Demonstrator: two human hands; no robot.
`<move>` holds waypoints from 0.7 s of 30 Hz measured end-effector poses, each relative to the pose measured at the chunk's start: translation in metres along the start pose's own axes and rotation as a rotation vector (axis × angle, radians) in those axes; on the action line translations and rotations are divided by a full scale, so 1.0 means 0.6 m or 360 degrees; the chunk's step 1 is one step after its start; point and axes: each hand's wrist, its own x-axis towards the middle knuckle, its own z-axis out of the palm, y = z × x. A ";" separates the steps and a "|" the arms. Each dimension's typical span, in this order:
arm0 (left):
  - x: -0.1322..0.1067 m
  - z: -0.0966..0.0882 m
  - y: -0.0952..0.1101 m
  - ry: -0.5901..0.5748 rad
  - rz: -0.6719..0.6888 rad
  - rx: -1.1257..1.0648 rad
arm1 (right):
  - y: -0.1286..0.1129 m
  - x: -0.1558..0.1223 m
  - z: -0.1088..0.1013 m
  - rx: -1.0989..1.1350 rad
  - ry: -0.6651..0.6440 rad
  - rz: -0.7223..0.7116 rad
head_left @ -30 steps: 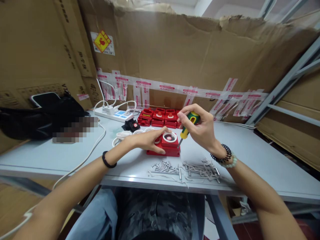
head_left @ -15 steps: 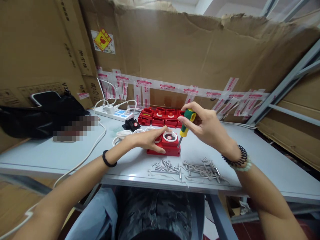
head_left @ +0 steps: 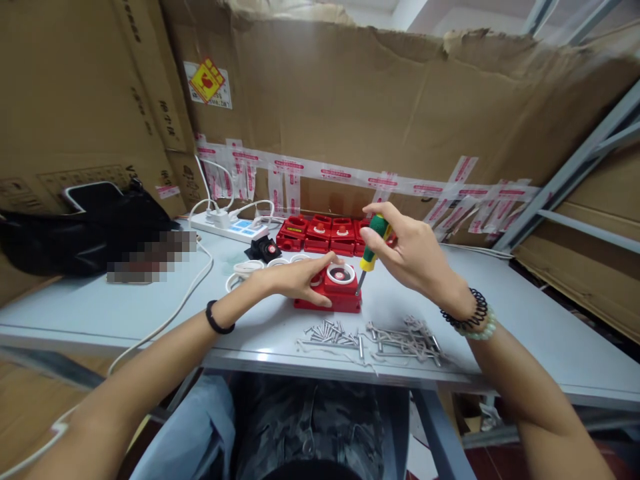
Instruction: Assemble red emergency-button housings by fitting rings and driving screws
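Note:
A red plastic box (head_left: 336, 295) with a round white-ringed button on top lies on the grey table (head_left: 500, 313). My left hand (head_left: 295, 279) rests on its left side, fingers curled over it and holding it down. My right hand (head_left: 407, 252) is closed round a green and yellow screwdriver (head_left: 373, 245), held nearly upright. Its tip meets the box's right front corner.
Loose screws (head_left: 333, 331) and bent metal pins (head_left: 405, 337) lie near the front edge. A row of red boxes (head_left: 320, 235), a white power strip (head_left: 227, 229) with cables, a black part (head_left: 264, 249) and a black bag (head_left: 85, 230) stand behind. Cardboard walls the back.
My right hand has shifted its grip on the screwdriver handle and turned, wrist swinging right then back a little. The left hand and the box have stayed in place.

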 end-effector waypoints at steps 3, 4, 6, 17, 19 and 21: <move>0.000 0.000 -0.001 0.0002 -0.0004 0.0001 | 0.001 0.000 -0.006 0.0294 -0.0216 -0.0052; 0.000 0.000 -0.001 -0.0003 -0.0011 0.0005 | 0.001 0.000 -0.007 0.0323 -0.0218 -0.0056; 0.000 0.000 -0.002 -0.0010 -0.0014 0.0010 | 0.000 0.000 -0.006 0.0207 -0.0081 -0.0012; 0.000 0.001 -0.001 -0.0009 -0.0001 0.0021 | -0.006 -0.002 -0.008 0.0135 -0.0080 0.0025; 0.000 0.000 0.000 -0.0009 0.0005 0.0024 | -0.006 -0.001 -0.007 -0.0006 0.0011 0.0056; 0.001 -0.001 0.001 -0.0024 -0.0020 0.0025 | -0.005 0.000 -0.009 0.0070 -0.0083 0.0004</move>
